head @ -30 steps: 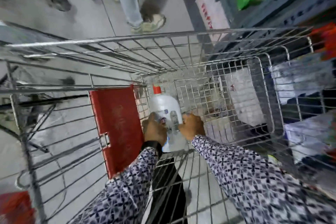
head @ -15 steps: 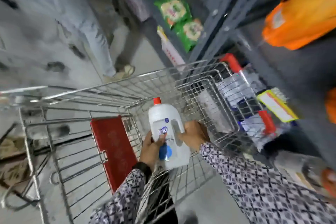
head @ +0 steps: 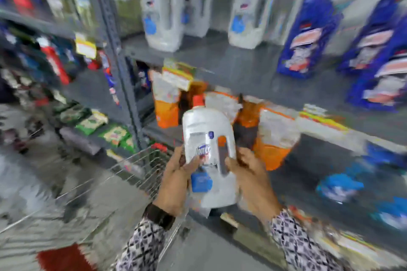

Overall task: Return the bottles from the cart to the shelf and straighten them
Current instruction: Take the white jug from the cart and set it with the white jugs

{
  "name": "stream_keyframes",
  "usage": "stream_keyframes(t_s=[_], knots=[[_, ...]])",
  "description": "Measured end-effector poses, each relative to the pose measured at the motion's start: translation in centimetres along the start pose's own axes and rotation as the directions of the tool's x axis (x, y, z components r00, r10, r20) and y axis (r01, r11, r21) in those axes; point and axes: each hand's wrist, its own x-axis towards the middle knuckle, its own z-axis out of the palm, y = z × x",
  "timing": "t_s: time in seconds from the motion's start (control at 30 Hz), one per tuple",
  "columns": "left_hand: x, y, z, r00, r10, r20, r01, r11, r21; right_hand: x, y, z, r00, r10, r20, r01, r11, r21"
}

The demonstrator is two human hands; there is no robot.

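Observation:
A large white bottle [head: 209, 152] with a red cap and a blue label is held upright in front of the shelving, roughly at the height of the orange packs. My left hand [head: 176, 178] grips its left side and my right hand [head: 251, 178] grips its right side by the handle. On the grey shelf [head: 231, 59] above stand matching white bottles [head: 163, 4], upright. The wire cart [head: 132, 174] is below and to the left, only its rim showing. The whole frame is blurred by motion.
Blue packs [head: 308, 35] stand on the right of the same shelf. Orange-and-white packs [head: 275, 136] fill the shelf below, right behind the bottle. Green packets [head: 112, 134] lie on a low shelf at left. A grey upright post [head: 119, 55] divides the shelving.
Both hands have lifted the white bottle out of the cart and up in front of the shelves. The view has swung up from the cart to the shelving.

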Motion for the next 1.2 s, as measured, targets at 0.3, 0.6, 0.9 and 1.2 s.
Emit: stream_keyframes(t_s=[0.3, 0.6, 0.9, 1.2], knots=[[-3.3, 3.7, 19.5, 0.807, 0.204, 0.554, -0.232, 0.973, -0.021, -8.5, -8.0, -18.9, 0.897, -0.204, -0.393, 0.301, 0.932, 0.202], [-4.3, 5.6, 20.6, 0.799, 0.22, 0.559, -0.243, 0.97, -0.034, -9.0, -9.2, -19.3, 0.888, -0.211, -0.409, 0.32, 0.921, 0.22], [11.1, 17.2, 15.5, 0.818, 0.366, 0.444, -0.416, 0.909, 0.016, 7.1, -17.6, -8.4, 0.867, -0.343, -0.361, 0.441, 0.865, 0.239], [24.4, 19.7, 13.7, 0.792, 0.309, 0.527, -0.385, 0.922, 0.037, 17.9, -18.8, -4.4, 0.817, -0.395, -0.42, 0.449, 0.893, 0.033]])
